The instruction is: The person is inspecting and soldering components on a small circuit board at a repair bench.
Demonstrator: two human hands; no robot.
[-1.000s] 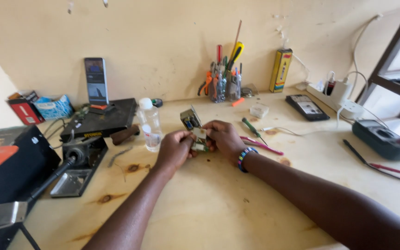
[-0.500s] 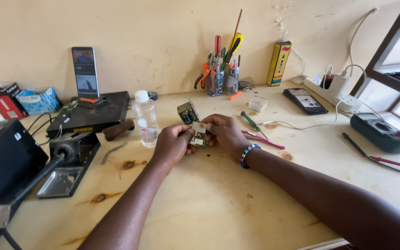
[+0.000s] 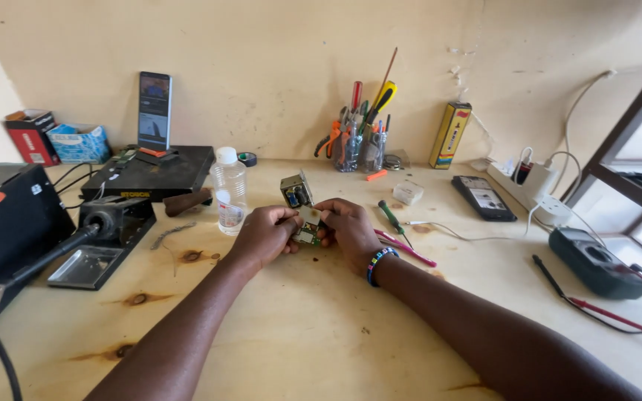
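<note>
My left hand (image 3: 263, 235) and my right hand (image 3: 348, 228) meet at the middle of the wooden bench, both pinching a small green circuit board (image 3: 307, 235). A boxy metal part (image 3: 296, 190) rises from the board's far end, above my fingers. My right wrist wears a beaded bracelet (image 3: 377, 264). A clear plastic bottle (image 3: 229, 190) with a white cap stands just left of my left hand. A green-handled screwdriver (image 3: 390, 215) and a pink tool (image 3: 404, 249) lie right of my right hand.
A soldering stand (image 3: 102, 239) and black boxes (image 3: 1, 215) fill the left side. At the back stand an upright phone (image 3: 154, 110), a tool cup (image 3: 360, 145) and a yellow box (image 3: 449, 135). To the right are another phone (image 3: 483, 197), a power strip (image 3: 529, 190) and a multimeter (image 3: 594, 261) with leads.
The view has shifted slightly; my hands still grip the board, which has tilted a little, with the metal part now showing above my fingers.
</note>
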